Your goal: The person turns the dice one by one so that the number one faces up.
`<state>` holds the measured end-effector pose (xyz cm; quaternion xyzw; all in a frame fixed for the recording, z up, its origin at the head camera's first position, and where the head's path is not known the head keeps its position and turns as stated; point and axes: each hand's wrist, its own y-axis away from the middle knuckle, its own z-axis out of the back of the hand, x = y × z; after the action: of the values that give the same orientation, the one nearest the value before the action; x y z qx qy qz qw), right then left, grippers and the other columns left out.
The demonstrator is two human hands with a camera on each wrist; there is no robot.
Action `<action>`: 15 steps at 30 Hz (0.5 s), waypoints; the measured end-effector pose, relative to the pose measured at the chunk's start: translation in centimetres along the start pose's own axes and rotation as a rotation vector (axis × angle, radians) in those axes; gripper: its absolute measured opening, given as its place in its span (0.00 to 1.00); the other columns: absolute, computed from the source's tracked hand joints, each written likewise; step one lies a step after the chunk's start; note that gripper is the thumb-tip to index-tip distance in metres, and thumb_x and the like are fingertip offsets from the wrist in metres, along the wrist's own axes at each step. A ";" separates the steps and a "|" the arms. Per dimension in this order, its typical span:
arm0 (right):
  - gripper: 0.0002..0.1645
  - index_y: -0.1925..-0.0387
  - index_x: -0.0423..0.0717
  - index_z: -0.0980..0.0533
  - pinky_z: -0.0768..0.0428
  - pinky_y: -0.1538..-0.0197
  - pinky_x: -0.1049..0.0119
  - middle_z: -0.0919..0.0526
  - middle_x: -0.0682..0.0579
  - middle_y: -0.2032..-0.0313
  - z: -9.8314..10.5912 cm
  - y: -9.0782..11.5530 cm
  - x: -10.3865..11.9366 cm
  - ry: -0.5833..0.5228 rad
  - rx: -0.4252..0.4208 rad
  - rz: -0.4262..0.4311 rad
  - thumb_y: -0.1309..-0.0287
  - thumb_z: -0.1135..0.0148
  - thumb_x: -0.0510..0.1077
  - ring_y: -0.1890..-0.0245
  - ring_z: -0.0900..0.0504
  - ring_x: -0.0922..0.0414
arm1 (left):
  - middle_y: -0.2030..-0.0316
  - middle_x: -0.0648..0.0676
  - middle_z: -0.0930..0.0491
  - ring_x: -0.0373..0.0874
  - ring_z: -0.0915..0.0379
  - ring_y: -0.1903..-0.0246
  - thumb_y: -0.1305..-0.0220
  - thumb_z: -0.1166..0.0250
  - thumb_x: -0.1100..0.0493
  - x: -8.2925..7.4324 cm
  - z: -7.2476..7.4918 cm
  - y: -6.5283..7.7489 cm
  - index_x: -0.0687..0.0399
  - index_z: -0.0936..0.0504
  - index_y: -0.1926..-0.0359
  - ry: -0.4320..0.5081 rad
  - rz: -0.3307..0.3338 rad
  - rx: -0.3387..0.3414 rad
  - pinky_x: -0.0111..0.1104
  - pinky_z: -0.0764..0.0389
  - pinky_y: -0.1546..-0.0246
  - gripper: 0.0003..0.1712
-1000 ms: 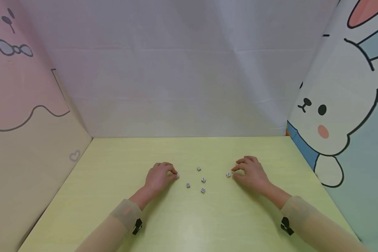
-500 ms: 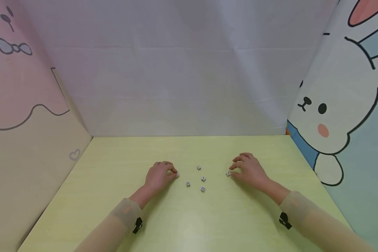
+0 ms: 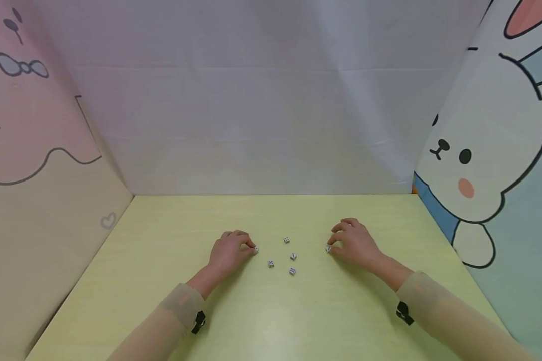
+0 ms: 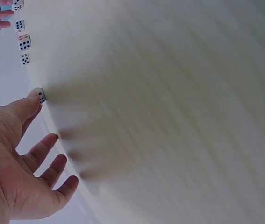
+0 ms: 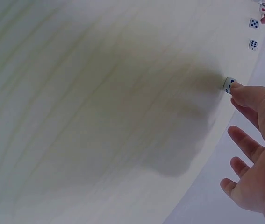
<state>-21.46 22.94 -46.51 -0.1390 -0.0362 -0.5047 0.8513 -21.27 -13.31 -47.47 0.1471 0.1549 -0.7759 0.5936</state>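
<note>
Thumb and index finger of my left hand (image 3: 228, 253) pinch a small white die (image 4: 41, 95) on the table, its dark pips showing in the left wrist view. The other fingers of that hand are spread apart. Over to the right, my right hand (image 3: 354, 245) pinches another white die (image 5: 228, 85) between thumb and index finger, also at the table surface. Several more white dice lie loose between the hands, among them a far die (image 3: 286, 240), a middle die (image 3: 293, 256), a left die (image 3: 271, 263) and a near die (image 3: 292, 271).
The pale yellow table (image 3: 271, 311) ends at a grey-white cloth backdrop (image 3: 271, 125). A pink and cream panel (image 3: 40, 200) stands on the left, and a panel with a cartoon rabbit (image 3: 483, 165) on the right.
My right hand has moved slightly left and away from me, its thumb and index finger closing on the die there. The left hand keeps its pinch; the loose dice stay in place.
</note>
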 end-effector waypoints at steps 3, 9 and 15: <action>0.06 0.66 0.53 0.11 0.29 0.38 0.38 0.16 0.44 0.50 0.0 0.0 0.0 0.008 0.008 0.002 0.46 0.22 0.47 0.39 0.28 0.37 | 0.43 0.53 0.19 0.60 0.29 0.39 0.36 0.26 0.49 -0.1 0.1 0.0 0.40 0.11 0.64 0.000 0.002 -0.001 0.56 0.26 0.42 0.03; 0.04 0.68 0.55 0.11 0.30 0.37 0.38 0.16 0.45 0.49 0.0 0.0 0.0 0.024 0.025 -0.004 0.46 0.21 0.48 0.38 0.29 0.37 | 0.42 0.53 0.19 0.60 0.30 0.38 0.36 0.26 0.49 -0.1 0.1 0.0 0.40 0.11 0.64 0.002 0.009 0.004 0.55 0.27 0.41 0.04; 0.04 0.69 0.56 0.11 0.30 0.36 0.38 0.15 0.45 0.50 -0.2 0.1 0.0 0.005 0.015 -0.012 0.47 0.21 0.47 0.38 0.29 0.37 | 0.43 0.52 0.19 0.60 0.29 0.38 0.36 0.26 0.49 -0.1 0.0 0.0 0.40 0.11 0.64 -0.006 0.003 -0.001 0.55 0.26 0.42 0.03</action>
<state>-21.42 22.96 -46.72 -0.1310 -0.0388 -0.5099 0.8493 -21.24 -13.26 -47.44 0.1446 0.1534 -0.7754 0.5953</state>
